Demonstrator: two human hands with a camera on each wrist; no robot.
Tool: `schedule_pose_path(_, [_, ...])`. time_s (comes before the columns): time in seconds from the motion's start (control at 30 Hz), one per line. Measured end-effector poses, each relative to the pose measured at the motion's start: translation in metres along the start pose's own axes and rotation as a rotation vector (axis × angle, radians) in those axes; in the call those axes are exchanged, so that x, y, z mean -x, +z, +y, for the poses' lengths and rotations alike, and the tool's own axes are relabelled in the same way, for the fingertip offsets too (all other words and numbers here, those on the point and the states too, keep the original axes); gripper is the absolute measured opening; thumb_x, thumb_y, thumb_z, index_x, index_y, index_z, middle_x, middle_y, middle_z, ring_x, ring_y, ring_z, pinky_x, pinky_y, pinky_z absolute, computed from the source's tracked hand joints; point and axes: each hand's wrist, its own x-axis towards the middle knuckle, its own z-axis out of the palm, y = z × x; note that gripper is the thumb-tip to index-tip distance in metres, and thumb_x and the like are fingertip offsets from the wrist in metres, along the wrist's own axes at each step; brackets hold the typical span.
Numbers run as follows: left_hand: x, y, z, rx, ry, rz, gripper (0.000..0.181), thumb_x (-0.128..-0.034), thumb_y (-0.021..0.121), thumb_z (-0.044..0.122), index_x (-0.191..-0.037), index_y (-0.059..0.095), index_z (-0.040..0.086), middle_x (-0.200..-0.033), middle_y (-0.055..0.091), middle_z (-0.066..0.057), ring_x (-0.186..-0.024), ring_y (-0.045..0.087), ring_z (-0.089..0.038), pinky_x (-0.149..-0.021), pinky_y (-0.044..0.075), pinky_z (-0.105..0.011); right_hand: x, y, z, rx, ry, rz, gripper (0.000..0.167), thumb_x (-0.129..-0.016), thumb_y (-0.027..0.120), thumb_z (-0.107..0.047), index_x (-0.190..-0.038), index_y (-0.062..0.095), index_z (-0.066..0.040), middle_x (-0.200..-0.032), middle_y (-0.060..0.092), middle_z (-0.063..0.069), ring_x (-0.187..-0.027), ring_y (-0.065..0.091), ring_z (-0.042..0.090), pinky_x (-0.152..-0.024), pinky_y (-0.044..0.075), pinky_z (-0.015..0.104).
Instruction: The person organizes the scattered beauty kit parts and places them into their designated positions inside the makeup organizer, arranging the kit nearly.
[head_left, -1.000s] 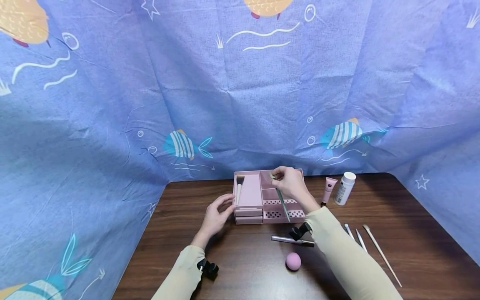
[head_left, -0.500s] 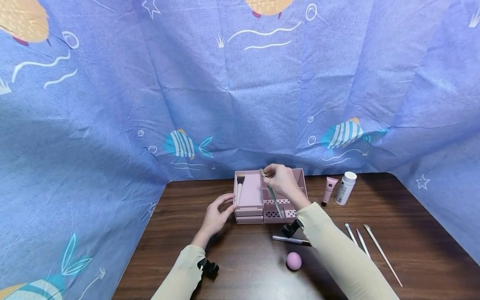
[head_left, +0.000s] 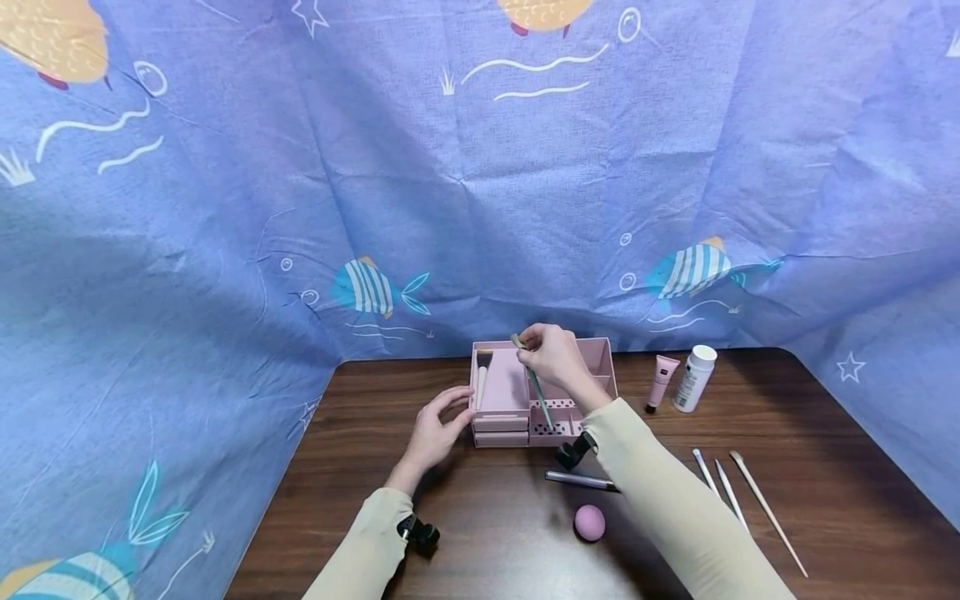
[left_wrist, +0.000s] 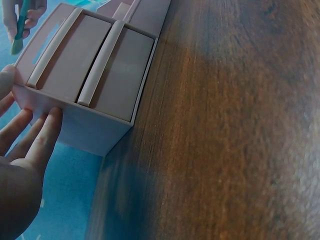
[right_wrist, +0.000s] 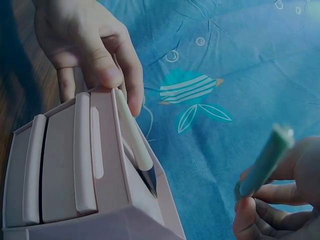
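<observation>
A pink cosmetics organizer (head_left: 508, 379) stands at the back of the table, with two drawers at its left front. My left hand (head_left: 433, 433) rests at its left side, fingertips against the wall and thumb at the upper edge, clear in the left wrist view. A white-handled makeup brush (head_left: 482, 382) lies along the left of the top tray. Over the right compartments, my right hand (head_left: 553, 358) pinches a green makeup brush (head_left: 539, 398) near its bristles. The handle slants down to the spotted front compartment; I cannot tell whether its tip is inside. In the right wrist view, the green brush (right_wrist: 266, 162) sits between thumb and fingers.
A silver and black tube (head_left: 581, 480) and a pink ball-shaped sponge (head_left: 589, 523) lie in front of the organizer. Right of it stand a pink squeeze tube (head_left: 662, 382) and a white bottle (head_left: 695, 379). Several slender tools, including a brush (head_left: 768, 512), lie at right.
My right hand has moved left with the green brush, whose lower end has come over the spotted front compartment. The left hand stays at the organizer's side.
</observation>
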Motion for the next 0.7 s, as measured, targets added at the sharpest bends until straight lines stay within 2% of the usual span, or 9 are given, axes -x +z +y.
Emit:
schedule_pose_path(0.23, [0.001, 0.001, -0.003, 0.004, 0.008, -0.013, 0.033, -0.0898, 0.066, 0.000, -0.121, 0.061, -0.008, -0.126, 0.060, -0.025, -0.115, 0.060, -0.040, -0.100, 0.047, -0.056, -0.004, 0.007, 0.000, -0.013, 0.043, -0.014, 0.016, -0.083, 0.070, -0.016, -0.098, 0.073, -0.012, -0.086, 0.073, 0.001, -0.079, 0.068, 0.018, -0.072, 0.055, 0.032])
schedule_pose_path(0.47, [-0.001, 0.001, -0.002, 0.003, 0.003, -0.008, 0.033, -0.0899, 0.066, 0.000, -0.121, 0.061, -0.008, -0.126, 0.060, -0.024, -0.115, 0.061, -0.039, -0.101, 0.046, -0.056, -0.008, 0.014, -0.003, -0.009, 0.024, 0.006, 0.017, -0.082, 0.071, -0.016, -0.098, 0.074, -0.011, -0.086, 0.074, 0.002, -0.080, 0.068, 0.018, -0.071, 0.055, 0.031])
schedule_pose_path(0.7, [0.000, -0.001, 0.001, 0.012, 0.001, -0.016, 0.034, -0.0900, 0.066, -0.001, -0.122, 0.060, -0.009, -0.127, 0.059, -0.027, -0.116, 0.060, -0.041, -0.101, 0.045, -0.058, -0.012, 0.021, -0.011, -0.024, 0.053, -0.016, 0.017, -0.083, 0.072, -0.015, -0.099, 0.073, -0.011, -0.087, 0.074, 0.001, -0.078, 0.067, 0.017, -0.072, 0.056, 0.031])
